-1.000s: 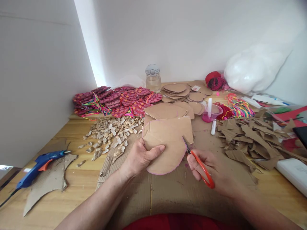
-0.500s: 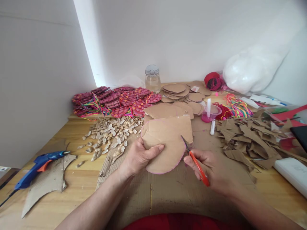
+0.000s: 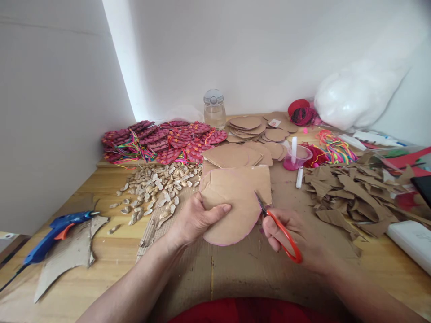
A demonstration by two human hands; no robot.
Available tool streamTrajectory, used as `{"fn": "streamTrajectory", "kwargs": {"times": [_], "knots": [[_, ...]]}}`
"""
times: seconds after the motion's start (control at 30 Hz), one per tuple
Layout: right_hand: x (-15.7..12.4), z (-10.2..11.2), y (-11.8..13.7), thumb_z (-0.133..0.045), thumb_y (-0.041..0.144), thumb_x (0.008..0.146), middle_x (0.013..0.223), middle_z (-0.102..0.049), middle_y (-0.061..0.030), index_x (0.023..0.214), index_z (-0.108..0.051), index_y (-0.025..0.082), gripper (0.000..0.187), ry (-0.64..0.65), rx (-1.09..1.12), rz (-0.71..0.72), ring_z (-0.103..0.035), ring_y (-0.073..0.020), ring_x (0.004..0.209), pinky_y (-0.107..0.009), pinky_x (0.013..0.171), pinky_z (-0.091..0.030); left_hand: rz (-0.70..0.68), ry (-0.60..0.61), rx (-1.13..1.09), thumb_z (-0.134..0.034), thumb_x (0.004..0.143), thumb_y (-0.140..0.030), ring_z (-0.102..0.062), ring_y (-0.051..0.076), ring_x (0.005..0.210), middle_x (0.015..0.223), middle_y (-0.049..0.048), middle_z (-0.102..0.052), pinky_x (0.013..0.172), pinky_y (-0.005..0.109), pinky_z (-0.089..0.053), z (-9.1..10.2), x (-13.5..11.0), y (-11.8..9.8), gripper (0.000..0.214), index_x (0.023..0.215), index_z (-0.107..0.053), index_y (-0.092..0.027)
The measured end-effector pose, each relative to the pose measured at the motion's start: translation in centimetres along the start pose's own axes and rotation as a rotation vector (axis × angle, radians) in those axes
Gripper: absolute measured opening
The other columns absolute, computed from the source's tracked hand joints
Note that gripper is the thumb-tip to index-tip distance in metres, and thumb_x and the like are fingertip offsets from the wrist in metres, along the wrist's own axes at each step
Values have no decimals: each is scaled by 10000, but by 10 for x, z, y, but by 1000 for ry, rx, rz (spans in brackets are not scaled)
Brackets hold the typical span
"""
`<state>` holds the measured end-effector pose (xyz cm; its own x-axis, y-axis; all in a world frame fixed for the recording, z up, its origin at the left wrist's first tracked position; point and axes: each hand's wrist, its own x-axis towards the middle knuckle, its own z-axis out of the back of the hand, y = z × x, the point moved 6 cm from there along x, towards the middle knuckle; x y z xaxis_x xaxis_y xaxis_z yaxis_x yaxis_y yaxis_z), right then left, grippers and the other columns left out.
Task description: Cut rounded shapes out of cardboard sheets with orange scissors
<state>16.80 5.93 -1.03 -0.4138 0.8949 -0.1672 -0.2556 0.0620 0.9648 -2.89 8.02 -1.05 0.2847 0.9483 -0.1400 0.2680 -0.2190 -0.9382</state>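
Observation:
My left hand [image 3: 202, 217] grips a piece of cardboard [image 3: 232, 197] by its left side, thumb on top and fingers hidden beneath. The cardboard's lower edge is rounded and follows a purple line; its upper right corner is still square. In my right hand [image 3: 286, 229] is a pair of scissors [image 3: 283, 235] with orange handles. The blades lie at the cardboard's right side, the tip over its face where the curve meets the square corner. Behind it lie more cardboard pieces [image 3: 229, 154], partly covered by the held one.
Peanut shells [image 3: 158, 186] are heaped at left, near a blue glue gun [image 3: 57, 233]. Pink decorated pieces [image 3: 164, 139], a lidded jar [image 3: 214, 110] and cardboard discs [image 3: 245, 123] line the back. Cardboard scraps [image 3: 353, 193], a pink cup [image 3: 296, 158] and a white box [image 3: 409, 242] occupy the right.
The scissors' handles have swung slightly right and spread wider in my right hand. My left hand and the cardboard have barely moved.

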Motion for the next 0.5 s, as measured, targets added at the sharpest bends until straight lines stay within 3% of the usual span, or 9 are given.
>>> {"fn": "streamTrajectory", "kwargs": {"times": [0.5], "knots": [[-1,-2,-7,-507,747,850,452,-444,54,595,-402,228,588,-50,58,-74,-371,-100,427,-240,444,-265,-8,6,-19,-801,782,-256,-707,281,1055,1220,122,-726,906,397,-573,-2,0,0,550,1293,-609,-185]]}}
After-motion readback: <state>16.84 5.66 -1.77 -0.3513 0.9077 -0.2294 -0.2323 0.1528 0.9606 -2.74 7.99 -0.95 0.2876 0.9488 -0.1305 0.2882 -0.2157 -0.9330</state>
